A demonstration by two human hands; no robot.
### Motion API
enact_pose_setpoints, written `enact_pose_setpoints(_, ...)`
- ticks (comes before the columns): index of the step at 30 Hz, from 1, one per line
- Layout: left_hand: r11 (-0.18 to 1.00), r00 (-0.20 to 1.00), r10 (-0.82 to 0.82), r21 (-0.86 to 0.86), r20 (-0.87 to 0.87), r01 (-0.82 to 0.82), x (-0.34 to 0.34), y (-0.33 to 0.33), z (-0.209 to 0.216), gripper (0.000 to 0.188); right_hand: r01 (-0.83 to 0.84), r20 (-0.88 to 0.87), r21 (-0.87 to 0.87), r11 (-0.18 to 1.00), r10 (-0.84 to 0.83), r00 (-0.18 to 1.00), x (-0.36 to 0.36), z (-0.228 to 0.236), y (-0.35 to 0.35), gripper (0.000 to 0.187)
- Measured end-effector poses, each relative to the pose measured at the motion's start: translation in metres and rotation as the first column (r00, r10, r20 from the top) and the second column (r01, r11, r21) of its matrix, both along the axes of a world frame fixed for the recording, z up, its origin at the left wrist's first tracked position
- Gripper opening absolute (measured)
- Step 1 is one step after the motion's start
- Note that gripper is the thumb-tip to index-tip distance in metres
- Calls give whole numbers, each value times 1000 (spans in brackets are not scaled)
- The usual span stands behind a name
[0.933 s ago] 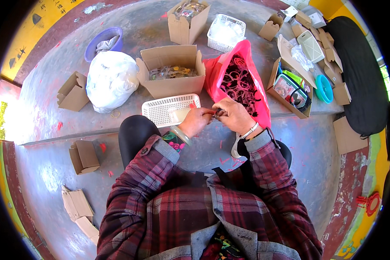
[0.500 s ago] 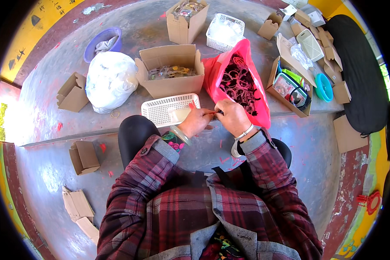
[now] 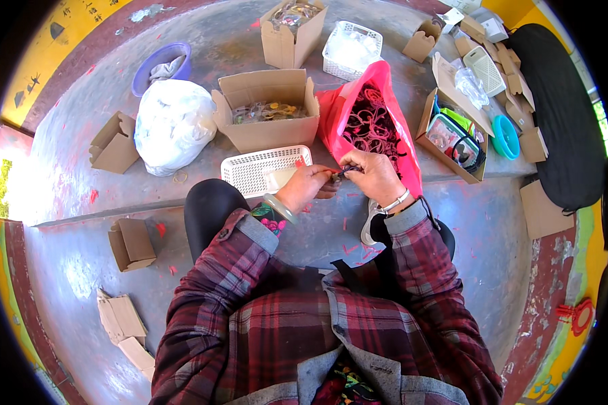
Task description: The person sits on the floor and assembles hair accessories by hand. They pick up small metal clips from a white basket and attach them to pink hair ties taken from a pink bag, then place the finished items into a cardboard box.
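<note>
Fingertips close together, the left hand and right hand pinch a dark cord, partly hidden, between them. Just beyond sit a white basket and, to its right, a pink bag of cords; a cardboard box stands behind the basket.

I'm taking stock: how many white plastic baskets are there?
3: a basket by the left hand, another behind the pink bag, a third among cardboard boxes. Others may be hidden.
</note>
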State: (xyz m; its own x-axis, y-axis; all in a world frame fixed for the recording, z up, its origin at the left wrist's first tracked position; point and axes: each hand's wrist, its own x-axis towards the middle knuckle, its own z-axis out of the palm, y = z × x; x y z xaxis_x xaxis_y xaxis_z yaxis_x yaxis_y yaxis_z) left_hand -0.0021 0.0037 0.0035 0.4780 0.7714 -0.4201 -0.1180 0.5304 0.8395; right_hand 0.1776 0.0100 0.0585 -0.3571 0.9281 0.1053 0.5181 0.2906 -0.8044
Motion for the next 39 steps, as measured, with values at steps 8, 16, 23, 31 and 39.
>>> enact_pose_setpoints(8, 999, 998, -26, -22, 52, 27, 0, -2, 3, 31, -75, 2, 73, 995, 75, 997, -5, 3, -4, 8)
enact_pose_setpoints(16, 999, 988, -34, -25, 150, 38, -3, -4, 13, 31, -154, 200, 262, 953, 102, 975, -7, 2, -4, 9)
enact_pose_setpoints(23, 999, 985, -45, -11, 168, 47, -2, -4, 14, 32, -148, 181, 230, 962, 107, 978, -10, -3, -3, 17)
enact_pose_setpoints(31, 1000, 985, -5, -12, 173, 7, -2, -4, 11, 32, -115, 217, 102, 988, 91, 972, -5, 0, -1, 18)
enact_pose_setpoints(39, 996, 971, -36, -74, 238, 55, -4, -1, 4, 29, -388, 13, 122, 913, 390, 921, 6, 21, 2, 29)
